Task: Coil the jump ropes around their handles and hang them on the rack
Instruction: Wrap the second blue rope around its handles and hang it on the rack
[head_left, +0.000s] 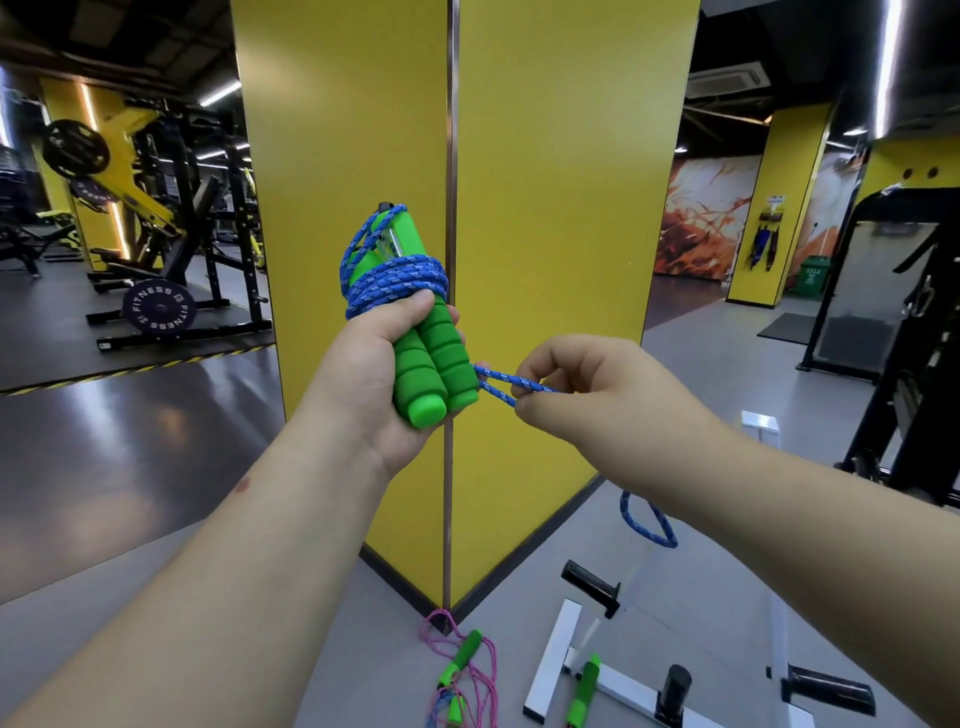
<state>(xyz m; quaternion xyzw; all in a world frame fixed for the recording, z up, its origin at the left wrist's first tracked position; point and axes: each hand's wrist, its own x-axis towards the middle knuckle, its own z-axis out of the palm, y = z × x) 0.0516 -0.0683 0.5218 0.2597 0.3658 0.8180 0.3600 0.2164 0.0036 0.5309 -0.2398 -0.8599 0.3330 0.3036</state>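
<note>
Hands work in front of a yellow pillar (545, 208): the left hand (374, 374) grips two green foam handles (434, 364) upright together, blue speckled rope (395, 283) coiled around their upper part, while the right hand (576, 387) pinches the rope's two loose strands just beside the handles. Farther left, a weight plate (158, 310) reads "FITNESS".

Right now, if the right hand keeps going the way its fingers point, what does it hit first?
The right hand, pinching the blue rope, points left toward the green handles gripped in the left hand. It would likely meet the handles' lower ends first, though depth is hard to judge.
</note>
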